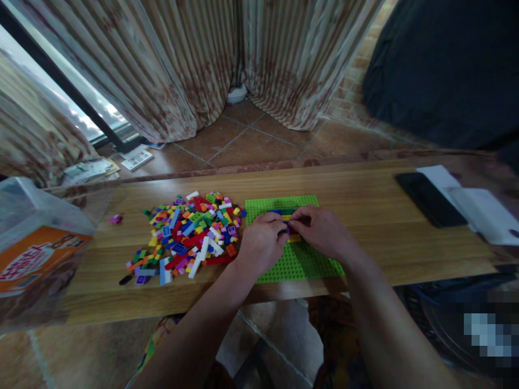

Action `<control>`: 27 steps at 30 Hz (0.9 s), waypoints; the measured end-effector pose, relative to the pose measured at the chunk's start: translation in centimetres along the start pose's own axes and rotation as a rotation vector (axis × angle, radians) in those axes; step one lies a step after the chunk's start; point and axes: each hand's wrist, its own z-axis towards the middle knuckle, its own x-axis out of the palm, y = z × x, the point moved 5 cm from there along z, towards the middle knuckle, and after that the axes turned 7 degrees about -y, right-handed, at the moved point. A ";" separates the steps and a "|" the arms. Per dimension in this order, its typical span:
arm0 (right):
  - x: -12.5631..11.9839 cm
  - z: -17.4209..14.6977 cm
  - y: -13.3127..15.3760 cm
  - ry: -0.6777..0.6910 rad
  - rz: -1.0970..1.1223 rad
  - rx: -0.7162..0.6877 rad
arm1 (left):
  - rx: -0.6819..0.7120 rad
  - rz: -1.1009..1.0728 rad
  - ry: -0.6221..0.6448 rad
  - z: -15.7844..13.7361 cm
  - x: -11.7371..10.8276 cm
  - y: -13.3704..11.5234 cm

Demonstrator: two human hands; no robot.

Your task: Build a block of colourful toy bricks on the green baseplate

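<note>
So the green baseplate (pixel 310 265) is on the bench (pixel 365 216), with a little cluster of blue and yellow bricks (pixel 295 238) sitting on it, roughly from its middle toward 12 o'clock. Left hand (pixel 261 240) comes in from about 8 o'clock, thumb and fingers pinched on a small dark piece (pixel 282 232). Right hand (pixel 324 229) is at 3 o'clock of the cluster, fingertips bunched right at it, can't tell if they've got hold of anything. Big mixed brick pile (pixel 198 232) at 9 o'clock, clear tub (pixel 44 216) with an orange label beyond it, black phone (pixel 432 200) toward 2–3 o'clock, striped curtains (pixel 194 65) around 11.
</note>
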 end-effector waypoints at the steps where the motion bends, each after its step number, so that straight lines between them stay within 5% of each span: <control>1: 0.0 0.0 0.0 -0.001 0.004 -0.005 | 0.000 0.004 0.002 0.0 0.0 0.0; 27: 0.0 -0.1 -0.2 0.004 0.039 0.057 | -0.073 -0.094 -0.005 0.1 -0.3 0.2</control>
